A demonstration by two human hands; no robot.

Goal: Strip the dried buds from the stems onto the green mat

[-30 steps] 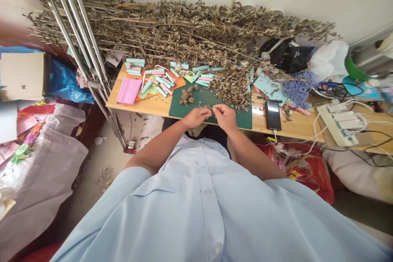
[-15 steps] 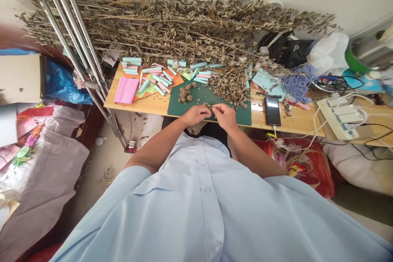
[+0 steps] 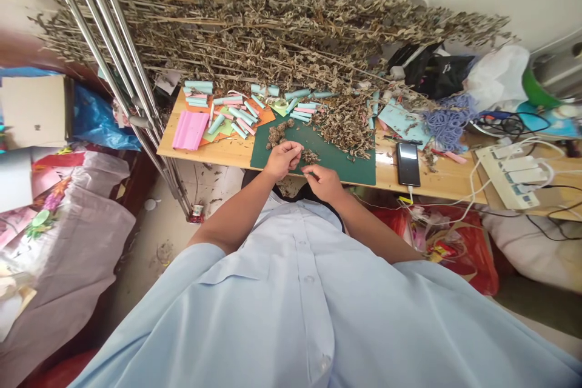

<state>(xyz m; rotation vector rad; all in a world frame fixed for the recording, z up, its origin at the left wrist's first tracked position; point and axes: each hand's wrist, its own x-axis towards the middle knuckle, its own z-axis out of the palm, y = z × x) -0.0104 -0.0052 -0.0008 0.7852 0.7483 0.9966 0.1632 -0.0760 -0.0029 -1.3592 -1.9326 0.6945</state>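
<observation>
Bare green mat (image 3: 348,168) lies open; dried leaf heap (image 3: 345,127) blocks beyond.

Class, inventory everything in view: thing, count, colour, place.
Table: one, tan, centre
Mat: one, green, table's middle
Leaf heap: one, brown, mat's right
Clusters: several, brown, mat's left
Stalks: many, brown, back
Paper rolls: many, blue and pink, left
Phone: one, black, beside mat
Power strip: one, white, right
Cord bundle: one, purple, right
Metal poles: several, silver, left
Red bag: one, red, below table
Left hand: one, over mat
Right hand: one, mat's front
Shirt: one, pale blue, foreground
</observation>
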